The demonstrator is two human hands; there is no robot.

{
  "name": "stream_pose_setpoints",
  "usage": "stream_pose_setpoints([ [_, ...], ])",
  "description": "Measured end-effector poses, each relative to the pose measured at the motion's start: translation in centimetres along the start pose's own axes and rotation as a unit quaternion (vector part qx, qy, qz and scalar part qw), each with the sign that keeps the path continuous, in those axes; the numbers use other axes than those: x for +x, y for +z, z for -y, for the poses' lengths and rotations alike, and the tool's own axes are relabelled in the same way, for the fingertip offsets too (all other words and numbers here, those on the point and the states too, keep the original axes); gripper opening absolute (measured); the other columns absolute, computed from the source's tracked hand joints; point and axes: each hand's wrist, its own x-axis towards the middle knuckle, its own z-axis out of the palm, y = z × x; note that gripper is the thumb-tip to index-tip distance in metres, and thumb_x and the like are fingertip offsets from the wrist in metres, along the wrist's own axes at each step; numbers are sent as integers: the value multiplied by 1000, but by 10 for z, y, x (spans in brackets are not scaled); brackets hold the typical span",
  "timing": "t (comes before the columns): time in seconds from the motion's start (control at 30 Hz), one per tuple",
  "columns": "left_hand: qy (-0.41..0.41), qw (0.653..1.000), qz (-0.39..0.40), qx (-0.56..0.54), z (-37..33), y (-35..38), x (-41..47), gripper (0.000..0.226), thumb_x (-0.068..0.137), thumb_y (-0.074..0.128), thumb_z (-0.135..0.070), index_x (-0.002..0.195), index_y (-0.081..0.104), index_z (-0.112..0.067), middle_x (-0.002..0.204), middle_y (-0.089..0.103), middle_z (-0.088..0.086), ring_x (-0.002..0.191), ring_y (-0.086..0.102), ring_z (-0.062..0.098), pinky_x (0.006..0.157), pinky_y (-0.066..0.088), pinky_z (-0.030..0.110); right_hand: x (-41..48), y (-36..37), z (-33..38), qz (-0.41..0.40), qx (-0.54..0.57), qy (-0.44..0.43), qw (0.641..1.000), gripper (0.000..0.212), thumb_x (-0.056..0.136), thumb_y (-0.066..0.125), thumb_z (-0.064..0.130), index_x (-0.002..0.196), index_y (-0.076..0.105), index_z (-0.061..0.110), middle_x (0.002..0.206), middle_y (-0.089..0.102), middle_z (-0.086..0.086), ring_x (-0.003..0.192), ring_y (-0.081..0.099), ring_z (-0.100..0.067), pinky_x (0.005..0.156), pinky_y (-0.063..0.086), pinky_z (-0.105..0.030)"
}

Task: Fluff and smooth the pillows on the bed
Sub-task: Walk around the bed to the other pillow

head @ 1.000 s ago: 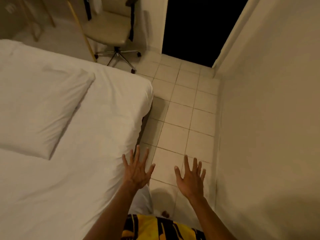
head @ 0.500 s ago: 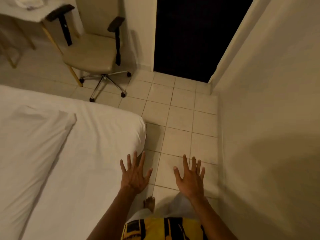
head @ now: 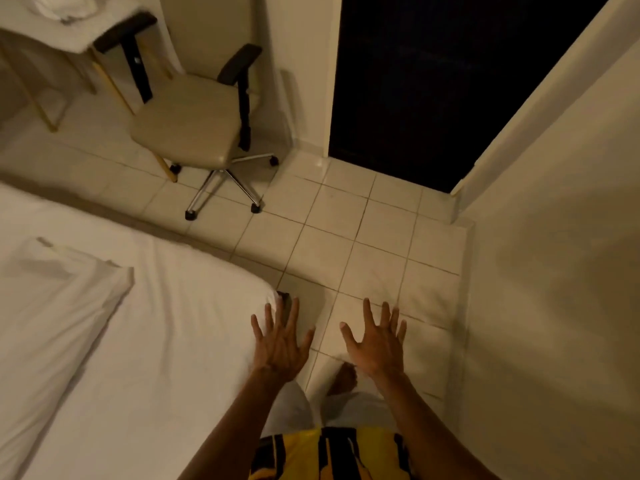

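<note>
We hold both arms stretched forward and down, palms turned away from us, backs of the hands toward the camera. Our left hand hangs over the near corner of the bed with its fingers spread wide and empty; whether it touches the sheet we cannot tell, since the view from above gives no gap to judge. Our right hand hovers over the tiled floor, well apart from the bed, fingers likewise fanned out and holding nothing. A bare foot shows on the tiles between our forearms, above the yellow-and-black shorts. The white pillow lies at the left on the bed, far from either hand; its surface is creased into long folds and its upper right corner is flattened to a limp point, so it looks neither plumped nor smoothed. Compared with half a second ago, the view has tilted further up and to the left: the beige office chair now sits fully in frame, more of the white desk shows at the top left, and the dark doorway fills more of the top. The bed and pillow have slid lower and leftward, while our hands keep almost the same spread pose.
</note>
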Motion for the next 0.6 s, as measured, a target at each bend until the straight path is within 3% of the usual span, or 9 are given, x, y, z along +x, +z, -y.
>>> stream_pose_setpoints([
  [0.1,-17,1000,0,5,-22,-24,36,102,63,-35,-76,153,-24,-28,164,-21,10,151,-16,33,119,-13,55,47,-30,14,23,-10,-18,1000,86,93,24,76,161,-3,30,168,-8,-15,153,-15,-36,121,-12,-53],
  [0.23,-47,998,31,11,-26,-36,73,82,78,-20,-72,147,-30,-30,163,-23,10,151,-18,34,120,-11,59,98,-53,30,18,-18,-59,998,90,89,18,80,161,1,30,168,-2,-16,154,-10,-37,121,-9,-53],
  [0.47,-108,992,17,-63,-9,-75,174,86,78,-17,-73,154,-22,-32,158,-30,7,151,-16,35,119,-8,63,202,-96,57,41,-114,-130,984,111,68,-11,90,161,-2,30,168,-6,-17,154,-13,-37,123,-8,-53],
  [0.6,-130,985,-26,-106,-3,-117,230,96,67,-30,-77,153,-23,-36,163,-24,7,151,-15,35,118,-8,64,269,-140,94,25,-136,-140,980,121,58,-27,89,161,-2,31,168,-6,-15,154,-13,-35,122,-11,-51],
])
